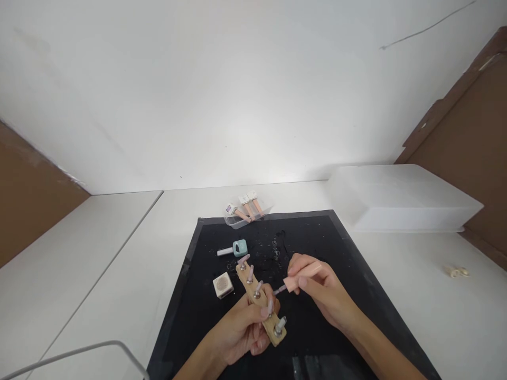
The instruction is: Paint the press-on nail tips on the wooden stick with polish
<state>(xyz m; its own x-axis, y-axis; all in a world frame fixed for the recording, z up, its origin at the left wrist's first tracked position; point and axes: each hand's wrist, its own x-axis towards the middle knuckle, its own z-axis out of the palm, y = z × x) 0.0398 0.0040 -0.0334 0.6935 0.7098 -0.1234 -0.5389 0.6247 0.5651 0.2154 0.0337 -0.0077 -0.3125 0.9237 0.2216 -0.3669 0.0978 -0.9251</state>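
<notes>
My left hand [247, 327] is closed around a wooden nail-tip stand [262, 303], which it holds tilted above the black mat. Several nail tips [251, 273] stand on small metal posts along the wood. Between the fingers of my right hand [322, 287] is a pink nail polish brush [304, 276]. Its dark bristle end points left, close to a nail tip near my left fingers; I cannot tell whether they touch. Left of the stand sits a white square polish bottle [223, 285]. Farther back, a teal polish bottle [240, 248] with a white cap lies on its side.
At the mat's [317, 227] back edge a clear plastic tray [236, 224] holds several pink-capped bottles [245, 200]. A white translucent box [407, 200] stands at the right rear. Small cream pieces [456, 271] lie right of the mat. A grey cable [79, 350] curves at the lower left.
</notes>
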